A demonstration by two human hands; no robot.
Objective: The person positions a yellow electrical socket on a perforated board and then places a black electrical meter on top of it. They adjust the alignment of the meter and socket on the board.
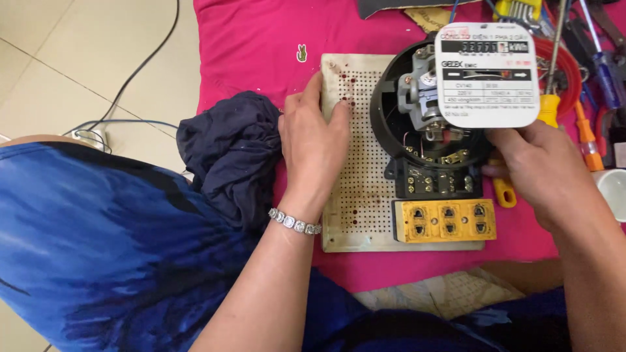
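My left hand (316, 140) lies flat on the left part of a cream perforated board (358, 215), fingertips at its top edge; a sparkling bracelet (295, 222) circles the wrist. On the board sit an opened black round electricity meter (417, 130) with a white face plate (486, 75), and below it a yellow socket strip (443, 220). My right hand (538, 166) is at the meter's right side, fingers curled around a yellow-handled screwdriver (548, 109) whose shaft points away from me. Its thumb and forefinger touch the meter's base.
The board rests on a pink cloth (261, 39). A crumpled navy cloth (228, 153) lies left of my left hand. Loose tools crowd the right: an orange screwdriver (587, 137), a blue-handled one (610, 78), red cable (568, 58), a white cup (614, 189). Cables (130, 72) cross the tiled floor.
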